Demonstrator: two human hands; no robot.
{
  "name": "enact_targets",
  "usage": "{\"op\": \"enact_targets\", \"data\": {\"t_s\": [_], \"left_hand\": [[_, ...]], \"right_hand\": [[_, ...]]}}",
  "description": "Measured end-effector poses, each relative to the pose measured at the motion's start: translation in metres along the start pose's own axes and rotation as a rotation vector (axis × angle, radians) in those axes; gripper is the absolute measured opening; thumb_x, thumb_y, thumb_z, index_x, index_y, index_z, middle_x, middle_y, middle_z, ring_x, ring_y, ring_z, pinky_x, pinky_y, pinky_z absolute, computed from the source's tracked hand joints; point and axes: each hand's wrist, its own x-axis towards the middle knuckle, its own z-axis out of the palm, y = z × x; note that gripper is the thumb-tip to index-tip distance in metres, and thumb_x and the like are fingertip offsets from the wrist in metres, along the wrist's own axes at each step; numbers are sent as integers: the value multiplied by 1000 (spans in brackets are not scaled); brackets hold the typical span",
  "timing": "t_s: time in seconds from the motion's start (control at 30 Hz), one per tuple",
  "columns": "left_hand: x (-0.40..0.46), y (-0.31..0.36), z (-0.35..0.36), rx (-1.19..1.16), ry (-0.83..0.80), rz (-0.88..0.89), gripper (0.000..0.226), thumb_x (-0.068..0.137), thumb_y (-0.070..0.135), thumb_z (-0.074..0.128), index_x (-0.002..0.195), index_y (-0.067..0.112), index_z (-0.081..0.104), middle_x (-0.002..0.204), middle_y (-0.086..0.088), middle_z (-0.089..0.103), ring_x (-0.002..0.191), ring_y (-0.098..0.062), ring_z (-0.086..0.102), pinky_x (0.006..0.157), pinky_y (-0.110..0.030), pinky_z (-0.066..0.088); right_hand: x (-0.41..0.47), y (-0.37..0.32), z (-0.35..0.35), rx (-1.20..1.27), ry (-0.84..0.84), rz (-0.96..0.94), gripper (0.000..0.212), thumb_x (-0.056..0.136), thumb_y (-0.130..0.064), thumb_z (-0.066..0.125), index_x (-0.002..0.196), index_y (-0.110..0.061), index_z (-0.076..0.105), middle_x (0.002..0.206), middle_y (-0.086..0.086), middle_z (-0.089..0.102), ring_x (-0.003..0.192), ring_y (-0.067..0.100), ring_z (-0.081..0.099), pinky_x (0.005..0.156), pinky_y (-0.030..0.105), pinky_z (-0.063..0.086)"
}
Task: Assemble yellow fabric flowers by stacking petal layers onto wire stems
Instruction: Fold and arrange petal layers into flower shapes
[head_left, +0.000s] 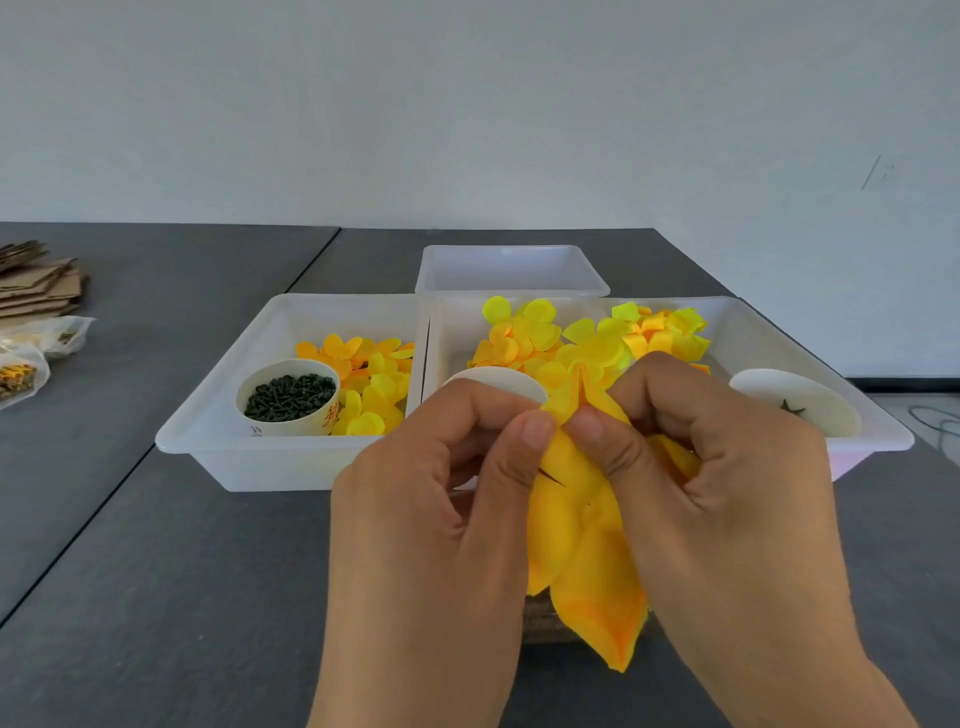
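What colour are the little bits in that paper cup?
Dark green, seen in the head view: paper cup.

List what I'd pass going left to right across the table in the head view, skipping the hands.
Cardboard stack → plastic bags → cup of dark green pieces → left tray's yellow petals → right tray's petal pile → white cup.

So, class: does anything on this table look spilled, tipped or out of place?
Nothing stands out. The petals stay inside the white trays, the cup of dark green pieces stands upright, and both hands pinch the yellow-orange flower.
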Motion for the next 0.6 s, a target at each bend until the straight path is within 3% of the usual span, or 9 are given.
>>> {"op": "enact_targets", "data": {"t_s": [0.17, 0.33, 0.5, 0.6], "left_hand": [[1, 0, 3, 46, -30, 35, 18, 89, 37, 59, 74, 29, 64, 56, 18, 56, 49, 3, 48, 48, 0, 32], [2, -1, 3, 52, -65, 73, 22, 90, 44, 49, 79, 28, 60, 59, 21, 50, 54, 3, 47, 50, -2, 31], [6, -7, -2, 126, -97, 49, 25, 94, 43, 49, 76, 28, 58, 59, 16, 50, 56, -2, 45, 49, -7, 31], [9, -10, -3, 102, -120, 15, 24, 92, 42, 47, 77, 27, 60, 61, 11, 53, 57, -2, 46, 50, -10, 34]], "right_hand": [[-1, 2, -1, -32, 18, -74, 31, 90, -44, 49, 62, -34, 42, 59, -7, 43, 50, 3, 37, 45, 12, 26], [-2, 4, -2, 87, -32, -85, 33, 95, -39, 45, 62, -36, 40, 55, -10, 36, 49, 4, 34, 44, 10, 23], [2, 11, -12, 211, -262, -21, 33, 95, -36, 45, 62, -37, 47, 54, -17, 41, 53, 0, 42, 49, 5, 29], [9, 13, -20, 469, -439, 63, 26, 89, -30, 49, 66, -33, 60, 57, -22, 51, 53, -6, 47, 52, 0, 33]]}}
